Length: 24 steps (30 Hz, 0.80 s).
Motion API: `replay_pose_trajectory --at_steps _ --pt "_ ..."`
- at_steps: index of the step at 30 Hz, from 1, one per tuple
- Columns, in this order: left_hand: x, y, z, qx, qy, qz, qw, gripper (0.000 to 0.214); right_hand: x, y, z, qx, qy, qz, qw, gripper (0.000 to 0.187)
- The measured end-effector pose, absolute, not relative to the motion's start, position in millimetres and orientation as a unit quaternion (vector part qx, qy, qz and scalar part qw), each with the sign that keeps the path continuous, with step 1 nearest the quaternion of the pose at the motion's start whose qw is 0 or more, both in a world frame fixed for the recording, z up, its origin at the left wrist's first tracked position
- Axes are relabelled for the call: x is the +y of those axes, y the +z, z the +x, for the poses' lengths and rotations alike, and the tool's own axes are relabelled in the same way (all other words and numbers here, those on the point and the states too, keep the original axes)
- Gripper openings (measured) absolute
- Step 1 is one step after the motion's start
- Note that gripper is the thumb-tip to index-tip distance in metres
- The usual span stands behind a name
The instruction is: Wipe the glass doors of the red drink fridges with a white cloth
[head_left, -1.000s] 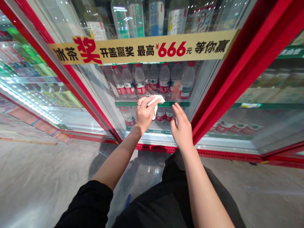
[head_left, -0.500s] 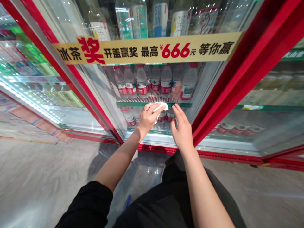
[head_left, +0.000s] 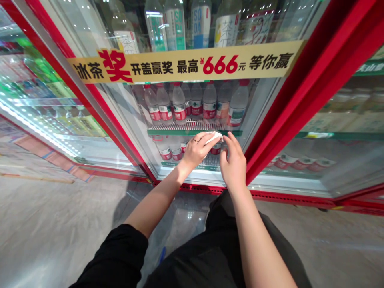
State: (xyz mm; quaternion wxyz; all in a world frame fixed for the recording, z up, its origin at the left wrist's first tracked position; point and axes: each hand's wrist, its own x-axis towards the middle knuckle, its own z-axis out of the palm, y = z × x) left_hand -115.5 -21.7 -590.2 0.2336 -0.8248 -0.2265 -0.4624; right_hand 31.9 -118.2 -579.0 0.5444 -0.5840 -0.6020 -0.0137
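My left hand [head_left: 196,153], with a ring on one finger, is closed on a folded white tissue [head_left: 215,137]. Part of the tissue is hidden under the fingers. Just to the right, my right hand [head_left: 234,162] has its fingers stretched out and its thumb apart. Its fingertips are close to the tissue's right end; whether they touch it I cannot tell. Both hands are in front of the glass door [head_left: 132,108] of a red-framed drinks fridge, level with the lower shelf edge [head_left: 168,132]. Water bottles [head_left: 179,105] with red caps stand behind the glass.
A yellow banner strip [head_left: 186,66] runs across the door above my hands. Soda and tea bottles [head_left: 201,24] fill the upper shelf. More red-framed fridges stand on both sides. Below are the grey floor [head_left: 75,224] and a small blue object [head_left: 162,255] by my leg.
My left hand has moved right with the tissue, bringing it close to my right hand's fingertips. My right hand has shifted slightly right.
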Motion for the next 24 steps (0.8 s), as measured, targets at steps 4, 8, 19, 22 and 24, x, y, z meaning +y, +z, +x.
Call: replay_pose_trajectory --at_steps 4,8,19,22,24 --pt "-21 -585 -121 -0.238 -0.492 -0.801 0.245 0.032 -120 -578 34 -0.596 -0.010 -0.580 0.555 0.053" --pt "-16 -568 -113 -0.269 -0.504 -0.793 0.213 0.035 -119 -577 35 -0.592 -0.008 -0.576 0.563 0.054" --pt "-24 -589 -120 -0.231 -0.511 -0.793 0.238 0.031 -118 -576 34 -0.598 -0.010 -0.575 0.558 0.054" --pt "-24 -584 -127 -0.249 -0.515 -0.788 0.225 0.032 -118 -576 34 -0.601 -0.018 -0.573 0.558 0.052" --pt "-22 -576 -129 -0.281 -0.522 -0.778 0.209 0.033 -118 -576 32 -0.601 -0.021 -0.573 0.557 0.052"
